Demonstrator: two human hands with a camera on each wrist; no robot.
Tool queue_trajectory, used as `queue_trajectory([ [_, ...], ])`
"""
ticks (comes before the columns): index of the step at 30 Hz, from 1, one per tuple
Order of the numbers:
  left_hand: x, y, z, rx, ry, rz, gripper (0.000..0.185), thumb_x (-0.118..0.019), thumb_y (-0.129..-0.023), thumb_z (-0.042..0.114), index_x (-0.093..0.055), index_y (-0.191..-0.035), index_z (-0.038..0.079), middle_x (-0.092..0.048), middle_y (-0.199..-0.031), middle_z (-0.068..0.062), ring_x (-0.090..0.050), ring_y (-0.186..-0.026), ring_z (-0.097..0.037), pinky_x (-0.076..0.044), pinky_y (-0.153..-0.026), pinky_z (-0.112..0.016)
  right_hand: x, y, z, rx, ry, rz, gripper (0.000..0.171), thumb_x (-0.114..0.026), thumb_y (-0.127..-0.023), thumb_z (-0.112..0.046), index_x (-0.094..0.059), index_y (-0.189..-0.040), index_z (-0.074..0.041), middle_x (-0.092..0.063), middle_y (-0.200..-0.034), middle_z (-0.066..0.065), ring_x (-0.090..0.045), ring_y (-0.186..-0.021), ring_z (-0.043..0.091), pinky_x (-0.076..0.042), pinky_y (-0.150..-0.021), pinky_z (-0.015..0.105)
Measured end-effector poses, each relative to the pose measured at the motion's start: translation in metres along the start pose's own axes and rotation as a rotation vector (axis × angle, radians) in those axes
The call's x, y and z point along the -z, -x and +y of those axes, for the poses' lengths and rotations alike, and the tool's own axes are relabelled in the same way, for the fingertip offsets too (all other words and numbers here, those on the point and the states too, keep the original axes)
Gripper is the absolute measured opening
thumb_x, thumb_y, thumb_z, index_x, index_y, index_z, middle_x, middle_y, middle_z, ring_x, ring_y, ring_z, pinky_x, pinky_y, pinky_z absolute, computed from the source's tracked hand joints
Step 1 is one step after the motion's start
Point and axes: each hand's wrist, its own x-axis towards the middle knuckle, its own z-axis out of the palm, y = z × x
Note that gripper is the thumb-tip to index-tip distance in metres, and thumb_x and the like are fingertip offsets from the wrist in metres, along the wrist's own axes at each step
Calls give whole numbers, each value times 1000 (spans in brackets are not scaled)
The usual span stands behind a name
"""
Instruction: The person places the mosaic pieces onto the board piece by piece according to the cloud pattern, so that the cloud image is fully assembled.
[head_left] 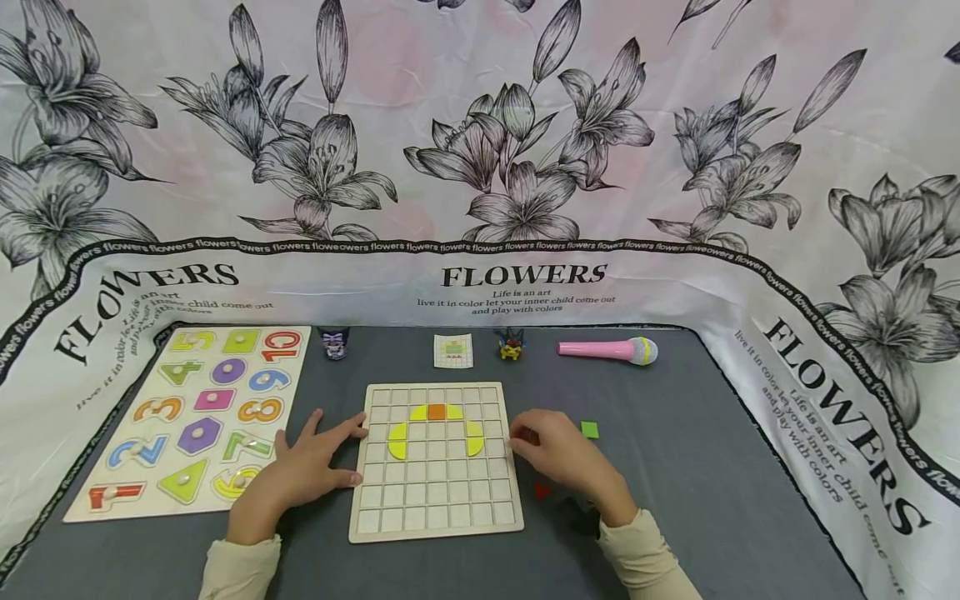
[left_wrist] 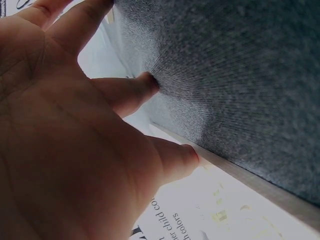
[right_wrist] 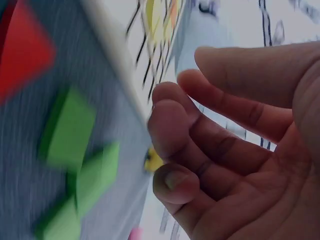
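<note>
At the left end of the grey bench (head_left: 735,500), a pale number board (head_left: 153,507) lies flat, bearing bright digits up to 10 on both sides and a middle column of green, purple and pink shapes. Next comes the left hand (head_left: 303,471), cream sleeve (head_left: 242,567) below it; its fingers are spread and straight, gripping nothing, with fingertips and thumb against the left edge of the grid board. A small purple figure (head_left: 334,343) stands farther back. Centred on the bench is the grid board (head_left: 441,532), flat and mostly bare squares. On it, rounded yellow pieces (head_left: 397,441) sit at the left, at the right and on either side of an orange square (head_left: 437,412) near the far edge. Behind the board lies a card (head_left: 453,362) with a small coloured grid picture, then a yellow figure (head_left: 511,347). Just off the board's right edge is a red block (head_left: 542,492), partly shadowed. The right hand (head_left: 562,454) hovers there, fingers loosely bent, thumb apart from them, holding nothing visible; whether a fingertip touches the board I cannot tell. Near it lie green blocks (right_wrist: 70,127), three of them blurred in the right wrist view. Farther back lies a pink microphone (head_left: 596,350), its head to the right. A flowered cloth (head_left: 795,392) rises beyond.
</note>
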Motion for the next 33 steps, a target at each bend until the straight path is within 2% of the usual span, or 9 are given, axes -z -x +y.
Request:
queue_trajectory([
  [3,-3,-2,-7,-18,24,9,90,-90,-88,30,-46,-163,12,-61,-152,-10,-8,-156,-61,6,-106,-90,9,5,13,-44,12,47,5,-74,-100,-4,-77,-105,-4,-66,-87,-7,-58,-72,8,-52,-64,30],
  [7,-11,-6,-21,-46,11,39,91,-91,-86,33,-46,-163,14,-62,-151,-9,-10,-155,-62,5,-106,-90,15,8,26,-74,24,66,9,-74,-99,-3,-76,-108,-3,-67,-88,-5,-59,-75,8,-53,-66,32],
  [10,-14,-7,-24,-57,3,63,91,-92,-85,33,-48,-163,16,-63,-150,-7,-12,-155,-60,5,-106,-90,16,9,33,-83,15,60,11,-75,-99,-2,-75,-110,-1,-65,-87,-5,-57,-74,9,-52,-66,32],
  [17,-8,-4,-16,-35,15,27,89,-91,-87,31,-47,-162,13,-61,-152,-11,-10,-155,-62,5,-105,-91,15,6,42,-97,25,34,15,-77,-97,-2,-74,-110,1,-61,-87,-2,-54,-76,11,-50,-66,33],
  [22,-20,-14,-34,-59,-2,71,92,-92,-84,37,-47,-163,18,-63,-150,-5,-11,-156,-60,6,-106,-90,13,2,47,-133,43,3,18,-80,-94,-2,-74,-111,2,-61,-90,2,-55,-80,15,-50,-71,36],
  [25,-21,-15,-38,-75,1,79,94,-92,-84,40,-47,-163,21,-64,-149,-2,-10,-156,-61,7,-105,-90,12,0,48,-145,51,-1,18,-82,-92,-1,-72,-107,1,-60,-90,3,-55,-80,17,-50,-71,38],
  [29,-19,-12,-31,-68,-9,76,92,-92,-84,35,-48,-163,18,-63,-151,-5,-10,-155,-61,6,-106,-90,11,-1,48,-156,25,10,19,-82,-91,0,-66,-101,-3,-59,-87,2,-55,-76,15,-50,-68,36],
  [33,-13,-8,-20,-48,-10,55,90,-92,-85,32,-48,-162,15,-62,-151,-9,-10,-155,-61,6,-106,-90,11,-2,48,-168,-28,39,13,-77,-95,0,-65,-99,-5,-62,-85,-1,-57,-73,13,-50,-65,33],
])
